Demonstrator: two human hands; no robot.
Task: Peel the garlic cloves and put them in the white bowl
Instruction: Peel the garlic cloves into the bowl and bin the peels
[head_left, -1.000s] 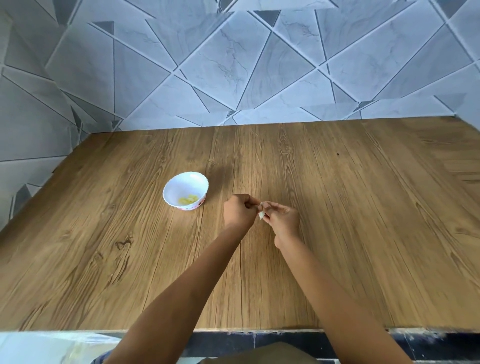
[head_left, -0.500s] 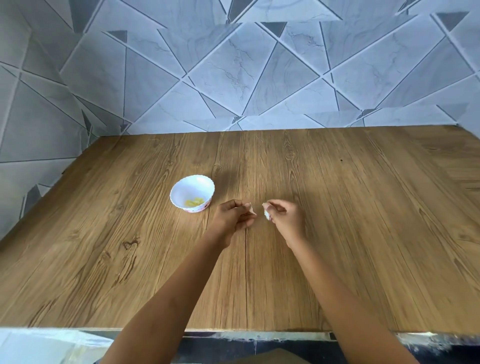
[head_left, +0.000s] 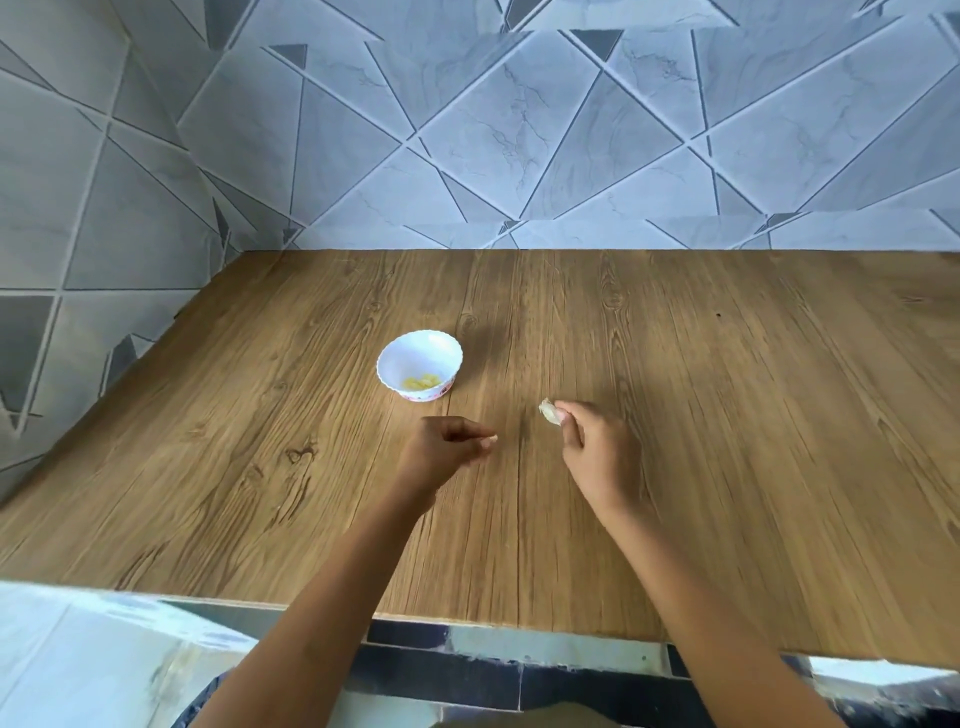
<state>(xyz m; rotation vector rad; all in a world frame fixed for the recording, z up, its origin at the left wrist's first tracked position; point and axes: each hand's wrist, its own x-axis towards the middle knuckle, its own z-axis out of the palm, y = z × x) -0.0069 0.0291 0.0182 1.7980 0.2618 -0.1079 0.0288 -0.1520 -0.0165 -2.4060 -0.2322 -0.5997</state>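
The bowl (head_left: 415, 347) sits left of centre in the frame, on the counter (head_left: 727, 426), with a few yellowish peeled cloves (head_left: 421, 383) lying in its bottom, so part of the job looks done. The right hand (head_left: 597, 452), just right of centre, pinches one pale clove (head_left: 549, 411) between thumb and fingertips, raised slightly off the wood. Whether this clove is fully bare is too small to tell. The left hand (head_left: 447, 452), below the bowl, has its fingers curled and nips a tiny pale scrap (head_left: 488, 441) at its tips, most likely a bit of skin. The two hands are apart, with bare wood between them.

No other unpeeled cloves show on the counter, so this may be among the last; it has yet to go into the bowl.

The bowl stands well in from every edge. The counter's near edge runs along the bottom of the frame, its left edge slants up to the tiled wall (head_left: 467, 130), and the back meets that wall. The path from the clove up and left to the bowl is open wood.
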